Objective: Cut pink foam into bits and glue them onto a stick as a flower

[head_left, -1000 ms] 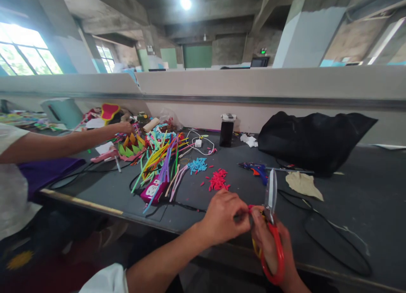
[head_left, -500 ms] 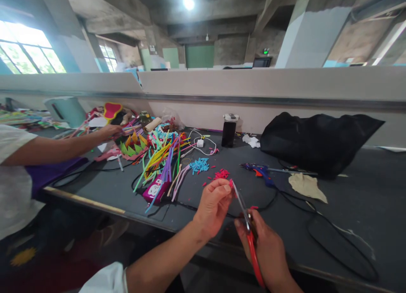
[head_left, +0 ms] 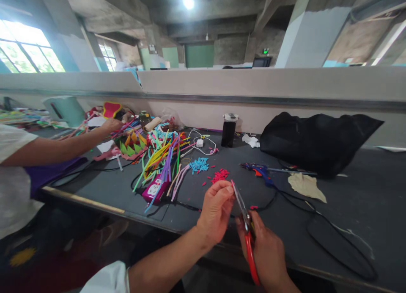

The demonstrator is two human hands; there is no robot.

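Observation:
My left hand [head_left: 216,210] is closed in a pinch, thumb against forefinger, on a small pink fuzzy piece that mostly hides behind the fingertips and blades. Wrapped round the red handles of a pair of scissors [head_left: 251,252] is my right hand [head_left: 269,250]. The scissors' blades point up and away, their tips right beside my left fingertips. Just beyond my left hand lies a pile of short pink pieces [head_left: 221,175], with a pile of short blue pieces [head_left: 199,164] behind it to the left.
Left of the piles, a bundle of coloured pipe cleaners [head_left: 171,157] lies by a purple box [head_left: 155,191]. A blue glue gun [head_left: 268,178], its cord and a black bag [head_left: 317,145] are on the right. A phone [head_left: 228,134] stands behind. A co-worker's arm [head_left: 69,147] reaches in from the left.
The scissors have shifted slightly, and less pink shows between my left fingertips and the blades. My left hand has barely moved. The co-worker's hand has risen a little.

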